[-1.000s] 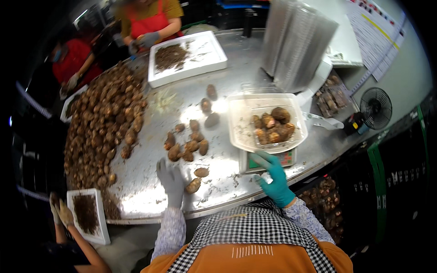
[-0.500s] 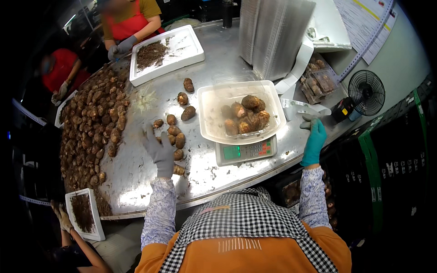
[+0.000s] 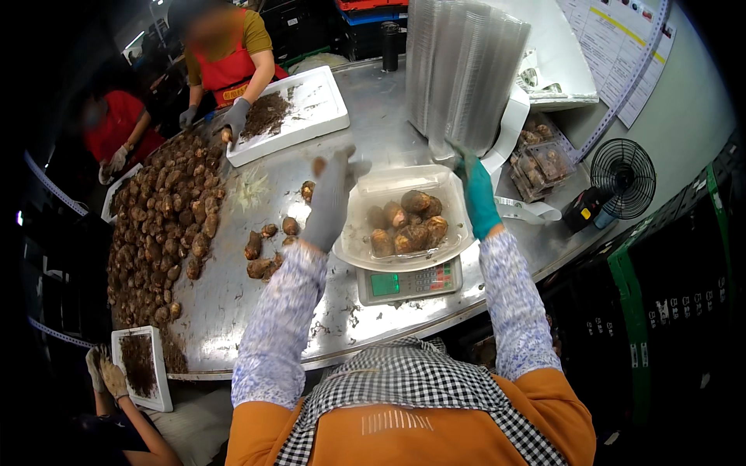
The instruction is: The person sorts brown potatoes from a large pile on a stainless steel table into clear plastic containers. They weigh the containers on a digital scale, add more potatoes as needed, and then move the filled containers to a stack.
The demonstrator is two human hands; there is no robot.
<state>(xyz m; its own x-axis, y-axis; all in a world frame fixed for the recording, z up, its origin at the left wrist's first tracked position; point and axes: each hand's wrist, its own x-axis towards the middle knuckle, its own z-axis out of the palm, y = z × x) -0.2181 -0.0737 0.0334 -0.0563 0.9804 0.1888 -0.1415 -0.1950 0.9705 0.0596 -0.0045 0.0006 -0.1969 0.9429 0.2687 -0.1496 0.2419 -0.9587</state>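
My left hand (image 3: 329, 200), in a grey glove, reaches along the left side of a white plastic basin (image 3: 359, 252); its fingers are smeared by motion. Beyond the basin's right rim is my right hand (image 3: 479, 190), in a teal glove with blurred grey fingertips. Whether either hand grips anything is unclear. Inside the basin, a clear plastic container (image 3: 404, 180) holds several brown taro corms (image 3: 412, 221). The basin rests on a digital scale (image 3: 412, 283) with a lit green display. Left of my left hand lie loose taro corms (image 3: 253, 245); another blurred taro corm (image 3: 319, 165) is beside its fingers.
A large taro heap (image 3: 167, 225) covers the table's left side. Beyond it, a co-worker's gloved hand (image 3: 235, 118) holds a corm at a white foam tray (image 3: 311, 128) with soil. Tall stacked clear containers (image 3: 458, 78) stand at the back; a black fan (image 3: 623, 179) is at right.
Both hands have moved to the far part of the basin, the left from over the loose corms. Some loose corms have shifted left. The co-worker's hand has moved over the foam tray.
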